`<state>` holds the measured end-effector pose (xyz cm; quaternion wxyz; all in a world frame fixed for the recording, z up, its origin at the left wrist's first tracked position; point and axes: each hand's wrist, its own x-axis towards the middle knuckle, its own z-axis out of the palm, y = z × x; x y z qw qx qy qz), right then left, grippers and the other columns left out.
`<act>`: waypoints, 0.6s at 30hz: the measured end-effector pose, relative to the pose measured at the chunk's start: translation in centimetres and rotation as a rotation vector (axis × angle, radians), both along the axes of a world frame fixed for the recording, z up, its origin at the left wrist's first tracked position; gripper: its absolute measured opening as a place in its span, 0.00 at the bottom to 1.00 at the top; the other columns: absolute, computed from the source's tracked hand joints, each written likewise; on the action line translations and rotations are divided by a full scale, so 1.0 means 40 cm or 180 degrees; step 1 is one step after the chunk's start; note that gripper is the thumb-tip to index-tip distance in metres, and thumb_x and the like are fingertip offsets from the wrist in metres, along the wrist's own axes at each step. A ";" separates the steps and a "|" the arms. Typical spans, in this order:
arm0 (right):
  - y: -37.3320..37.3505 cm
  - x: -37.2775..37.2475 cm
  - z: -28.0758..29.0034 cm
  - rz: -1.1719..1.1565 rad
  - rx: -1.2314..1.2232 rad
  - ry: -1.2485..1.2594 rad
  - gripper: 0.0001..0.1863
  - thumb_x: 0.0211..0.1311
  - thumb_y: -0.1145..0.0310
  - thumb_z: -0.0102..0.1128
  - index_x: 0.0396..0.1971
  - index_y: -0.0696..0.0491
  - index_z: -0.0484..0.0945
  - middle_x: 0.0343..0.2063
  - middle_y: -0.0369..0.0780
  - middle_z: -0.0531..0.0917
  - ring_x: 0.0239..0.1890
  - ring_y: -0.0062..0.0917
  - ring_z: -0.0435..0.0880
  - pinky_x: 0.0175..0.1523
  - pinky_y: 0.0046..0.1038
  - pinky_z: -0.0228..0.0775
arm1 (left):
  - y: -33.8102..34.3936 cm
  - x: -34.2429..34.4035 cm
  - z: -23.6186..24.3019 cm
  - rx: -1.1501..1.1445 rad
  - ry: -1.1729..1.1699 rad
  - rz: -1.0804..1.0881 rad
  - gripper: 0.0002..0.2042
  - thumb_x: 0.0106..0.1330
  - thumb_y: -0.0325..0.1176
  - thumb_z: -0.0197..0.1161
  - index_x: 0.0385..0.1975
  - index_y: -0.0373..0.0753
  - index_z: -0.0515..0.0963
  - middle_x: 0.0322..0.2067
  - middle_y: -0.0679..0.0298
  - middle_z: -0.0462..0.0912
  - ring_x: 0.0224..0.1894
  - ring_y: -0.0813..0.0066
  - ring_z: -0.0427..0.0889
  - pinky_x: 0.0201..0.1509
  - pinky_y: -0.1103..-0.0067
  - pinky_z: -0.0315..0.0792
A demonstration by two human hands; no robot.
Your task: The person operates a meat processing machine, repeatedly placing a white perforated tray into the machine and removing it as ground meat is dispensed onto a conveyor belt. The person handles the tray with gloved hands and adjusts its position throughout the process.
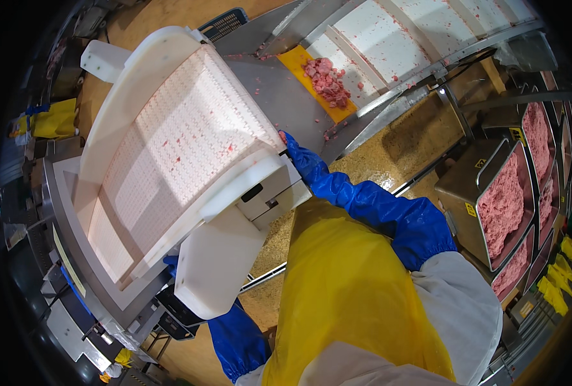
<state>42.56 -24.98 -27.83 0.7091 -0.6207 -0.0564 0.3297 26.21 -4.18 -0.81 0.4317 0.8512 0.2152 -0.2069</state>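
Observation:
A white textured conveyor belt (183, 148) between tall white side plates slopes across the left half, with small pink meat scraps scattered on it. My right hand (288, 143), in blue covering, reaches to the belt's upper right corner; its fingers are mostly hidden at that edge, beside a small pink bit. A little blue of my left hand (171, 262) shows at the lower side of the belt frame. Its fingers and wrist are hidden behind a white side panel (218, 267). Beyond the belt end, a pile of pink ground meat (327, 82) rests on a yellow strip (295, 61).
A white cleated conveyor (389, 38) runs off to the upper right, above a grey metal chute (266, 83). Metal bins of ground meat (501, 199) stand on the right. Yellow gloves (562, 273) hang at the far right. The floor (389, 151) beneath is speckled and wet.

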 end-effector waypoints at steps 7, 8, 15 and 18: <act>-0.006 0.008 -0.023 0.0056 -0.0118 -0.0303 0.34 0.79 0.45 0.34 0.72 0.55 0.59 0.68 0.40 0.68 0.70 0.24 0.65 0.72 0.25 0.52 | 0.018 0.017 0.000 0.0210 -0.0165 -0.0540 0.08 0.68 0.26 0.57 0.45 0.35 0.75 0.38 0.61 0.80 0.41 0.72 0.79 0.43 0.79 0.74; -0.007 0.007 -0.021 0.0065 -0.0080 -0.0310 0.34 0.79 0.45 0.34 0.72 0.55 0.59 0.68 0.40 0.68 0.70 0.24 0.65 0.72 0.25 0.52 | 0.021 0.008 -0.002 0.0457 -0.0419 -0.0835 0.10 0.66 0.28 0.59 0.46 0.35 0.75 0.40 0.60 0.80 0.43 0.70 0.79 0.46 0.79 0.74; 0.000 0.006 0.009 0.0094 -0.0074 -0.0196 0.34 0.79 0.45 0.34 0.72 0.54 0.59 0.68 0.40 0.69 0.69 0.23 0.65 0.72 0.24 0.53 | 0.009 -0.014 0.007 0.0722 -0.0579 -0.0599 0.12 0.65 0.29 0.61 0.47 0.34 0.75 0.42 0.59 0.80 0.45 0.69 0.80 0.48 0.79 0.74; 0.007 0.010 -0.005 -0.0031 0.0177 0.0162 0.34 0.78 0.44 0.35 0.72 0.54 0.59 0.68 0.40 0.69 0.69 0.23 0.65 0.72 0.24 0.53 | 0.009 -0.015 0.003 0.0634 -0.0491 -0.0393 0.12 0.66 0.29 0.60 0.47 0.34 0.75 0.41 0.59 0.80 0.45 0.70 0.79 0.48 0.79 0.74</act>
